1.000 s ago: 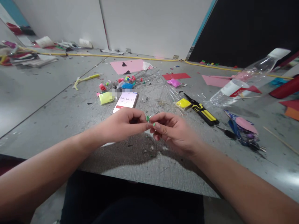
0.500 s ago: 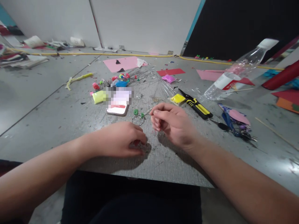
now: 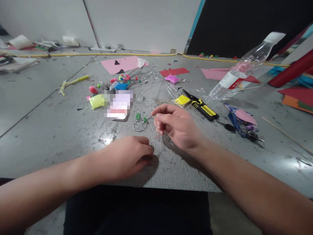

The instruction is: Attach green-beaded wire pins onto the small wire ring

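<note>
Right hand pinches the stem end of a small wire hoop, fingertips closed on it, so the looped end with its green clay bits rests on the desk; that likely steadies the piece. Left hand sits curled, knuckles up, near the desk's front edge; whether it grips anything, cannot tell. Just beyond the hoop: a phone, yellow clay block. Further right: yellow-handled pliers, tipped plastic bottle.

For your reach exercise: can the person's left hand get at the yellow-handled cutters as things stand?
Probably not directly: the left hand lies fisted near the table edge, and the right hand sits between it and the cutters.
</note>
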`<action>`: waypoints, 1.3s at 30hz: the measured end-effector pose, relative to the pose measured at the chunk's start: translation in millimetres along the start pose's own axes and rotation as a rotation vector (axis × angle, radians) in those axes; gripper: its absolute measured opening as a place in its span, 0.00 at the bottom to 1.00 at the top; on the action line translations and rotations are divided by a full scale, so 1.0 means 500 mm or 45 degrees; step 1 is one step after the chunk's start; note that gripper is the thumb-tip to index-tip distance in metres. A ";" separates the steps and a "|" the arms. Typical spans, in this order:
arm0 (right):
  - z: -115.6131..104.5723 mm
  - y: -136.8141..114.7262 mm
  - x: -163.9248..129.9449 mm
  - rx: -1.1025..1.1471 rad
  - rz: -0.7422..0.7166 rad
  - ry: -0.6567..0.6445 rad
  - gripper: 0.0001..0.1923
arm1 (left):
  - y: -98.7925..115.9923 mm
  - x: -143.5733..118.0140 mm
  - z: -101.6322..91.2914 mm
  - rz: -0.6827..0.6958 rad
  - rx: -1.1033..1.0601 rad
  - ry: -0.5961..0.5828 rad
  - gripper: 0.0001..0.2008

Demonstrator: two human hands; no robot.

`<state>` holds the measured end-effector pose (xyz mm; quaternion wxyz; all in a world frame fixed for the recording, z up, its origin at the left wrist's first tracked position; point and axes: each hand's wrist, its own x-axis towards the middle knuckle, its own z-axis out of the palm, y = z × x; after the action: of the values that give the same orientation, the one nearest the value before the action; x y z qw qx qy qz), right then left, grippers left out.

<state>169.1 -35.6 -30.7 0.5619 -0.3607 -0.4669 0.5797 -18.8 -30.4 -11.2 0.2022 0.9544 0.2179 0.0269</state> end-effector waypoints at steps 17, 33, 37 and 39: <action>0.001 -0.016 0.002 0.106 -0.128 -0.016 0.20 | -0.039 0.014 -0.050 -0.084 -0.593 0.099 0.05; 0.052 0.011 -0.058 0.042 -0.126 -0.397 0.17 | -0.037 0.011 -0.026 0.212 -1.811 0.495 0.07; 0.057 0.013 -0.059 0.098 -0.075 -0.389 0.17 | -0.034 0.010 -0.023 0.237 -1.861 0.454 0.09; 0.057 0.011 -0.060 0.099 -0.052 -0.376 0.17 | -0.033 0.009 -0.023 0.241 -1.861 0.447 0.09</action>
<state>143.9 -68.5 -30.7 0.5123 -0.2398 -0.5291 0.6325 -22.9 -10.3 -7.5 0.7425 0.5739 0.0909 0.3333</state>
